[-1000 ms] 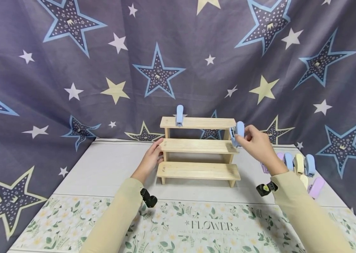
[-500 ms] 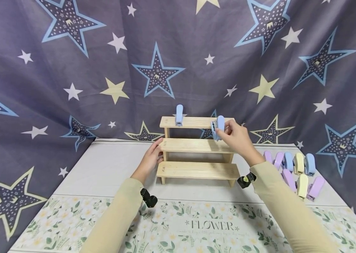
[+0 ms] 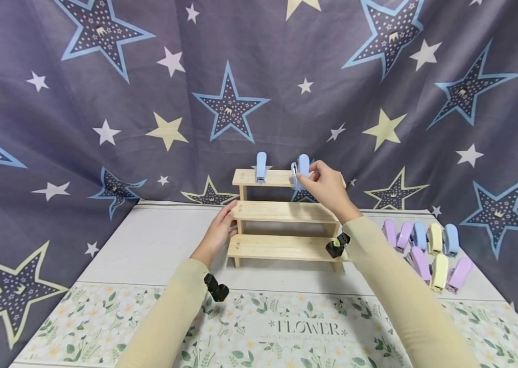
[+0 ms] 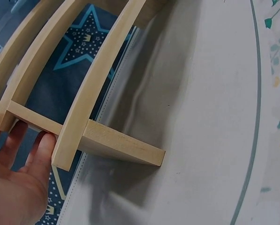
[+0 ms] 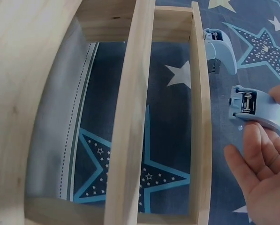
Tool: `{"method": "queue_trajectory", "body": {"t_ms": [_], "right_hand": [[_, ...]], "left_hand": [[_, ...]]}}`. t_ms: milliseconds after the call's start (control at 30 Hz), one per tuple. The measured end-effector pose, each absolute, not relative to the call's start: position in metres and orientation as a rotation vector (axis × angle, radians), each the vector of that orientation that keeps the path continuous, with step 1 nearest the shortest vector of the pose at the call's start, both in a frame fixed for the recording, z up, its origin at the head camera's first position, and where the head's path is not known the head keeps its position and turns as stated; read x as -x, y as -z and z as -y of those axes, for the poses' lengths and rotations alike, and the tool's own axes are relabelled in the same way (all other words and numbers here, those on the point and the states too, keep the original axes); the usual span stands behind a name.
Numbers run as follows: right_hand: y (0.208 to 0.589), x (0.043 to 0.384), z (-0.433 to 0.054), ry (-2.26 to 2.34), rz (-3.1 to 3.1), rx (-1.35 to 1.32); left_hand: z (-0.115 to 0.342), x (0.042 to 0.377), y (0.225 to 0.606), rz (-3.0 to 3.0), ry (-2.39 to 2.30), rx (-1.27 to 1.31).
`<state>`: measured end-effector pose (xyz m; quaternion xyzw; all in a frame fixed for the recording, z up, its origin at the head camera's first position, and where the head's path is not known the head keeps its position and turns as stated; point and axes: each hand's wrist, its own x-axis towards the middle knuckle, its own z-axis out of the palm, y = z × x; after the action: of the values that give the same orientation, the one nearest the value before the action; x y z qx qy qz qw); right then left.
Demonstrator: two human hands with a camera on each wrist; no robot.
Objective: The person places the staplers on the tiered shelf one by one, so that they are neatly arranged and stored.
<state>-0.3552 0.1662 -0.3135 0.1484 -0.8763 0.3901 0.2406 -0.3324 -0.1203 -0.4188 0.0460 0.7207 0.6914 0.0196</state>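
Note:
A three-step wooden display rack [image 3: 282, 210] stands on the table. My left hand [image 3: 215, 231] grips its left end at the middle step, with fingertips [image 4: 45, 147] against the side support. My right hand [image 3: 329, 188] pinches a light-blue mini stapler [image 3: 303, 166] between thumb and fingers at the top step. In the right wrist view, the held stapler [image 5: 259, 108] is slightly apart from the top board, its spring showing. Another blue stapler [image 3: 261, 166] sits upright toward the left of that top step. The right hand covers the top step's right part.
At the right of the table stand two rows of staplers, including a purple stapler [image 3: 459, 274], a yellow stapler [image 3: 434, 238] and a blue stapler [image 3: 450, 239]. A star-patterned curtain [image 3: 148, 92] hangs close behind the rack. A floral mat [image 3: 305, 332] covers the table's front.
My right hand has carried the blue stapler leftward and up, from beside the rack's right end to the top step. The left hand keeps its grip on the rack.

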Motion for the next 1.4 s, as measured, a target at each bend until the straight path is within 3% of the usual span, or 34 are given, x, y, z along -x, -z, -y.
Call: {"method": "queue_trajectory", "body": {"t_ms": [567, 1400], "right_hand": [[0.310, 0.385, -0.141, -1.129, 2.554, -0.284], [0.307, 0.388, -0.134, -1.020, 2.662, -0.245]], "left_hand": [[0.119, 0.328, 0.414, -2.261, -2.126, -0.138], [0.120, 0.332, 0.419, -2.282, -2.126, -0.137]]}}
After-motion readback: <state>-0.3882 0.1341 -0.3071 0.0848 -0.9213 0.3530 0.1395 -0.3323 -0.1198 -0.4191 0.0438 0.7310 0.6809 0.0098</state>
